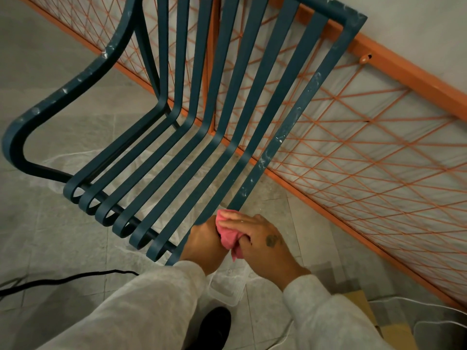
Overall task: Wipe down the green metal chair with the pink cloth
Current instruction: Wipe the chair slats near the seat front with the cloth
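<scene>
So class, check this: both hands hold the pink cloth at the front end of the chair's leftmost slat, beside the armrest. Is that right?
Not quite. In the head view, the left hand and right hand hold the pink cloth at the front end of the chair's rightmost slat, next to the orange mesh railing, not the leftmost one beside the armrest.

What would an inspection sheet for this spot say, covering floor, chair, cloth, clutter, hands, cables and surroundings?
Surface: grey tiled floor.
Job's things: green chair, whitish marks on armrest and rightmost slat; pink cloth at that slat's front end.
Clutter: clear plastic container; cardboard.
Hands: left hand and right hand both grip the cloth.
Cables: black cable; white cable.
Surroundings: orange mesh railing, grey wall.
</scene>
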A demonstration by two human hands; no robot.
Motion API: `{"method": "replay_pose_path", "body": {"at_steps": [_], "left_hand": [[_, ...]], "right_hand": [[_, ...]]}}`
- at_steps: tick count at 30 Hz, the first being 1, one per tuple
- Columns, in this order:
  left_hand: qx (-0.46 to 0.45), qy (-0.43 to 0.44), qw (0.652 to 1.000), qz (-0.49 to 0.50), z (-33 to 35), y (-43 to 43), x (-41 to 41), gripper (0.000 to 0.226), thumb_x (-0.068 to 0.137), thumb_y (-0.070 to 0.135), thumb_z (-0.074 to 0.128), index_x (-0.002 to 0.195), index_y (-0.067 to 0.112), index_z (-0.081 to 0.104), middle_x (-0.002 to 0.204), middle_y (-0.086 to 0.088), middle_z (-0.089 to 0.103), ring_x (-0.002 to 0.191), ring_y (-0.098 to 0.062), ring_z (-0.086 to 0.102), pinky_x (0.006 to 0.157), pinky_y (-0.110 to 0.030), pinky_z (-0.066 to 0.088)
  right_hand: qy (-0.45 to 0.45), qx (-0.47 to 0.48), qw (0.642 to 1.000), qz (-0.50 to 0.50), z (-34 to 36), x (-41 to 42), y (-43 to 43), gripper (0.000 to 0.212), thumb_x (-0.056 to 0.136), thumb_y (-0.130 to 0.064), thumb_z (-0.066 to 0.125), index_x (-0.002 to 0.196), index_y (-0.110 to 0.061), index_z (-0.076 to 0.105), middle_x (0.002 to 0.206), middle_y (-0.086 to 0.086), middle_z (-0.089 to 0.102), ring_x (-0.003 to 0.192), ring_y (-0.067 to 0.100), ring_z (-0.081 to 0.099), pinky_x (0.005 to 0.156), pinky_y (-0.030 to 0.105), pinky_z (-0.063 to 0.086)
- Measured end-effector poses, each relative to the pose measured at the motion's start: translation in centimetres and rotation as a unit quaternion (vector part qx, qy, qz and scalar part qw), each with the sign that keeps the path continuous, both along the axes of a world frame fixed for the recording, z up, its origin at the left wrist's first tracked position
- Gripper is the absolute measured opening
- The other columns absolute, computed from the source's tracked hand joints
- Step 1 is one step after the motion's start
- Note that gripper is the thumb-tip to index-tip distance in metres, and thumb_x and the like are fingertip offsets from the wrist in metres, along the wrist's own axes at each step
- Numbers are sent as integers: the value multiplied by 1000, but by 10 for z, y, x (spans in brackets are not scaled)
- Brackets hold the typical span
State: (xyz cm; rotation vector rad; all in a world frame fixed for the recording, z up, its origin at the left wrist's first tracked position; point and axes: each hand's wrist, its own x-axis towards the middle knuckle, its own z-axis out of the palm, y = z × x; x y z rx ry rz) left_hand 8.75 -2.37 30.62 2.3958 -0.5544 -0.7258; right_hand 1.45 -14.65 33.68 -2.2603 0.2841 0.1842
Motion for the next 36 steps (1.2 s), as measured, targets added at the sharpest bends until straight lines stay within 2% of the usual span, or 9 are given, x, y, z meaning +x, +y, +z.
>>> {"method": "replay_pose_path", "body": {"at_steps": [2,5,7,12,20,23,29,33,36], "left_hand": [[-5,36,998,52,-1,0,0,14,88,23,55,78,13,53,66,5,60,51,-9,53,58,-27,50],[-3,59,995,86,-1,-1,-2,12,86,24,58,77,17,54,63,0,59,54,-12,54,48,-20,38],[-10,58,995,86,1,-1,-2,14,86,24,58,75,17,54,62,2,58,52,-10,52,46,-17,32],[-8,79,995,67,2,-2,0,12,83,29,61,77,20,55,66,5,60,59,-10,56,53,-22,41],[21,106,993,50,6,-24,21,19,81,38,61,90,21,59,81,0,67,74,-20,65,75,-39,57],[22,111,992,50,5,-38,27,22,82,34,59,97,17,60,89,-5,67,80,-25,64,78,-41,56],[-2,125,989,79,1,-42,24,12,86,28,57,90,18,59,76,-2,63,65,-17,59,60,-30,46],[-4,126,989,72,1,-41,26,8,84,27,55,84,20,59,78,-3,66,69,-21,61,64,-32,49],[16,111,993,43,0,-40,26,16,84,32,51,88,19,60,85,-5,68,75,-24,65,73,-37,56]], "right_hand": [[4,-22,1000,-22,-1,6,-12,44,94,-9,44,123,-33,66,138,-23,54,121,-6,46,112,25,31],[1,-60,995,-81,-1,15,-13,48,93,-4,47,128,-34,62,141,-21,51,125,5,49,103,0,12],[-2,-61,994,-89,-4,15,-5,49,94,-3,48,133,-31,58,145,-19,46,132,-4,39,109,7,5],[-15,16,996,-81,-4,3,-1,50,95,-1,48,133,-32,57,139,-30,39,121,-31,25,112,13,17],[3,189,968,-163,19,-10,-31,43,95,3,50,119,-27,69,124,-30,59,117,-18,48,99,5,38],[-27,160,969,-184,17,0,-44,46,95,2,51,125,-29,64,131,-30,55,122,-18,44,102,7,36],[-58,59,980,-182,0,42,-55,54,94,2,49,138,-30,53,148,-17,43,135,-9,33,117,21,25],[-21,22,996,-87,-8,35,-45,54,93,0,46,136,-31,55,150,-20,40,132,4,43,111,33,38],[14,35,999,-1,-7,14,-47,53,93,1,45,126,-37,63,141,-32,43,129,-8,40,110,23,34]]}}
